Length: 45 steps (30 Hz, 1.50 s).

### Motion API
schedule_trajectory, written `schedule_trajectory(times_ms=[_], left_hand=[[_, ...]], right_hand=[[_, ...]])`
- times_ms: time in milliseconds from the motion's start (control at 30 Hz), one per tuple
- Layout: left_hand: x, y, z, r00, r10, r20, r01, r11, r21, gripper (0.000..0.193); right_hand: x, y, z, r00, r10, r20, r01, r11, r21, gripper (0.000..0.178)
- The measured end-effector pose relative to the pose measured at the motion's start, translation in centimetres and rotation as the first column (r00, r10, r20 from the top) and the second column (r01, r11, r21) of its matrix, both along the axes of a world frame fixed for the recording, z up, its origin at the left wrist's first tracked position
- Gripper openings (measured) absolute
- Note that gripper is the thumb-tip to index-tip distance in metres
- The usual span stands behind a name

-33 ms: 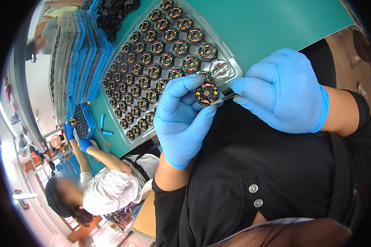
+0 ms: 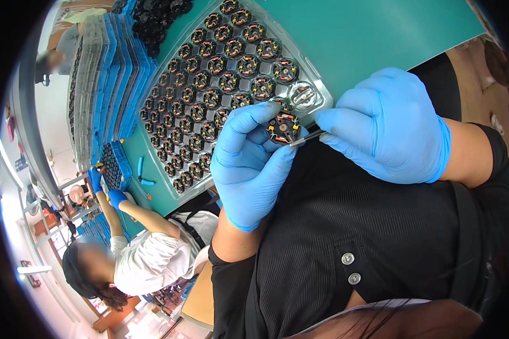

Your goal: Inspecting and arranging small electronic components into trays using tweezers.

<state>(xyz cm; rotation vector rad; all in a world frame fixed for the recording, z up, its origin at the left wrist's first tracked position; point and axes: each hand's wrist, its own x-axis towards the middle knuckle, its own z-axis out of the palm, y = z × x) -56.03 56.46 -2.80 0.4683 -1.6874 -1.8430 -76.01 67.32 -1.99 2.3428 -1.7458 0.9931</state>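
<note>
My left hand (image 2: 249, 164), in a blue glove, pinches a round black brush holder (image 2: 283, 129) between fingertips and thumb. Small coppery, yellow and green-wired pieces sit on its upturned face. From the right, my gloved right hand (image 2: 382, 127) grips slim metal tweezers (image 2: 311, 137), its fingers folded around them. Their tips touch or nearly touch the rim of the holder close to my left thumb; exact contact is too small to tell. Just beyond my left hand lies a clear plastic tray (image 2: 316, 85) filled with rows of similar holders, with one bare pocket at its near right corner.
The tray rests on a green tabletop (image 2: 373, 34). Stacked blue and clear trays (image 2: 104, 79) rise at the left, beside a pile of black parts (image 2: 158, 22). Blue-handled pliers (image 2: 143, 172) lie nearby. A co-worker in a white shirt (image 2: 152, 260) works at the lower left with blue gloves.
The tweezers' tips have shifted very slightly down along the holder's rim. Both hands otherwise keep their places.
</note>
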Motion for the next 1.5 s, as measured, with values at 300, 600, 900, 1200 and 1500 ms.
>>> schedule_trajectory(times_ms=[300, 600, 900, 1200, 1500], left_hand=[[0.07, 0.11, 0.12, 1.0, 0.009, 0.015, -0.008, 0.999, -0.031, 0.052], [0.0, 0.22, 0.18, 1.0, 0.012, 0.025, -0.011, 0.998, -0.056, 0.052], [-0.03, 0.43, 0.03, 0.997, 0.039, 0.06, -0.032, 0.993, -0.114, 0.052], [-0.04, 0.31, 0.14, 0.999, -0.01, 0.036, 0.011, 0.999, -0.038, 0.049], [0.01, 0.56, 0.28, 0.999, -0.034, -0.014, 0.036, 0.99, 0.14, 0.048]], right_hand=[[-0.04, 0.03, -0.17, 1.0, 0.025, 0.019, -0.025, 1.0, 0.001, 0.034], [-0.2, 0.33, -0.03, 1.0, 0.022, 0.007, -0.022, 0.999, 0.026, 0.035], [-0.2, 0.27, 0.0, 0.999, 0.012, -0.039, -0.012, 1.0, 0.016, 0.034], [-0.33, 0.32, 0.05, 1.0, 0.005, 0.022, -0.005, 1.0, 0.009, 0.032], [-0.29, 0.47, -0.07, 0.994, -0.098, -0.046, 0.096, 0.995, -0.033, 0.033]])
